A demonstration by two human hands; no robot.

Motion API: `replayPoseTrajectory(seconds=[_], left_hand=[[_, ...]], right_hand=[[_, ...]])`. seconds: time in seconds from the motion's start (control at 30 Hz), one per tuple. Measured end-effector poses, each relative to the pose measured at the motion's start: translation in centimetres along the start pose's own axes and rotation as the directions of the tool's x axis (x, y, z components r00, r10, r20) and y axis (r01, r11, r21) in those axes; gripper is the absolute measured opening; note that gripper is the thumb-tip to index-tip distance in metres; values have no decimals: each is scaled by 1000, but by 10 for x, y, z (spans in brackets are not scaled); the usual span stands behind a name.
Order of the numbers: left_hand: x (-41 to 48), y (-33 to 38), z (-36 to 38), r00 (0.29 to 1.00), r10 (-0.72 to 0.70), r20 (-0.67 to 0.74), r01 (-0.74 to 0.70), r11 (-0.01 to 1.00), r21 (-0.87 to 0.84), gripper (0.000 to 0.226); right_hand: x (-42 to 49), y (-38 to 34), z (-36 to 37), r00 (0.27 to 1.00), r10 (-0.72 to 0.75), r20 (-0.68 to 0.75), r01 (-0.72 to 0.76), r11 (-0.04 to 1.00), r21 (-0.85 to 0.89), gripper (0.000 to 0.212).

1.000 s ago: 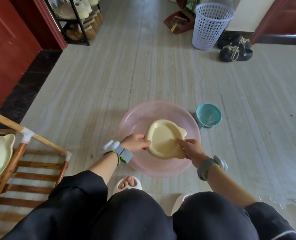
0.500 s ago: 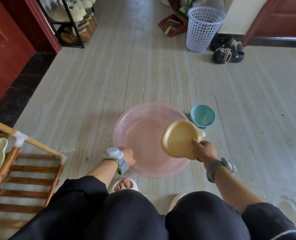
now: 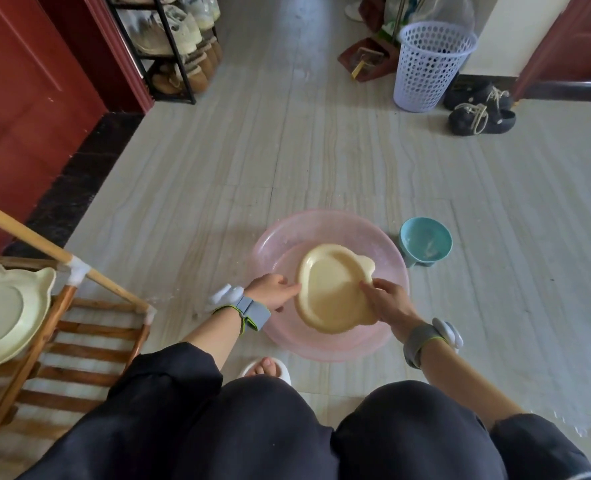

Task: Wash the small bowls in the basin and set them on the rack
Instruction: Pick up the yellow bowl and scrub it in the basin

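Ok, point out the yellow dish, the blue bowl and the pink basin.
yellow dish [image 3: 332,289], head view, inner face.
blue bowl [image 3: 425,241], head view, inside.
pink basin [image 3: 321,223], head view, far rim.

Bare floor between basin and rack.

2 eared dishes – 1 basin – 1 blue bowl

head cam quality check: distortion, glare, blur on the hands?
Head view: wide-angle bending shows at the edges, the rack pole and door frames lean; soft daylight, faint shadows beside the pink basin; no harsh glare; hands and yellow bowl reasonably sharp, slight softness.
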State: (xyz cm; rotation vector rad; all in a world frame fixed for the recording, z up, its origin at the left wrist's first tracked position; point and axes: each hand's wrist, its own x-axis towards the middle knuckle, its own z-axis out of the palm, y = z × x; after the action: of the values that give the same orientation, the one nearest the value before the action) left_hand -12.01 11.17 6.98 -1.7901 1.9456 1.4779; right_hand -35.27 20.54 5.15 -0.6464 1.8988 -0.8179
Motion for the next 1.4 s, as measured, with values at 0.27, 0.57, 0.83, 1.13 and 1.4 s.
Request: replayPoseTrajectory(seconds=[0.27,0.57,0.83,1.13,1.4], left_hand=[[-35,-17,-45,992,-25,-120,-26,913,-408,16],[-127,-41,-104,834,103,-541,-161,985,-62,23],[-202,-94,-129,734,148,-663,-154,987,49,33],[-303,-159,-128,738,91,-668,79,972,220,12],[-386,-215,-112,747,5,-665,42,998,54,26]], right_hand=[[-16,-54,41,991,-38,132,40,999,-13,44],[-63,-147,90,920,101,378,-171,973,154,48],[-111,-212,130,795,-41,606,204,958,-203,23],[-189,-235,214,699,-47,714,392,860,-328,26],[-230,-208,284,622,-108,776,430,875,-223,20]])
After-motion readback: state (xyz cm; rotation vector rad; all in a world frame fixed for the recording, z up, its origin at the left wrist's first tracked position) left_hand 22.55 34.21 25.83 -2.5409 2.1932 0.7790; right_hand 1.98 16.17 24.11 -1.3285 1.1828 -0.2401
